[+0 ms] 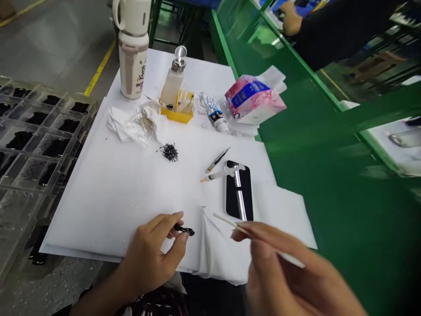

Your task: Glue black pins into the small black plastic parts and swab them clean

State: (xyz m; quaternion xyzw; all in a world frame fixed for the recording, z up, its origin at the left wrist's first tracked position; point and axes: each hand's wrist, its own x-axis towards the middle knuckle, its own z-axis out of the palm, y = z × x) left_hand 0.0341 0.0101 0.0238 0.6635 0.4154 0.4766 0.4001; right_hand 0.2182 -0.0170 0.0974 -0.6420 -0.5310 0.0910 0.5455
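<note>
Partner: Materials and shapes near your fingers?

Me: Smooth white sheet (141, 188) beneath my left hand (158, 248); just right of those fingertips, a soft white cloth (213, 254), creased in long folds; ahead of my right hand (286, 272), a flat phone (232, 199), glossy black glass with rounded corners, a bright reflection down it; a clear syringe (218, 175) lies with its plunger end over the phone, orange tip towards my left-hand side; just past it, a slim pointed tool (217, 160).

Partner: Farther out?

Me: Straight beyond my left fingertips, a loose heap of short black bits (170, 152); past that, a crinkled clear bag (142, 127) with pale sticks inside; then a translucent bottle (171, 87), metallic cap, in a yellow tray (177, 115); out left of my left hand, hard clear bins (29, 145), dark stuff in their compartments.

Partner: And the piece itself; how is it held?

Me: Small black part (187, 230), narrow, bumpy along its edge, a few pale glints; finer detail too small to tell; pinched between left thumb and fingers, free end towards my right hand; right thumb and fingers closed on a thin pale stick (226, 221), its tip apart from the part.
</note>
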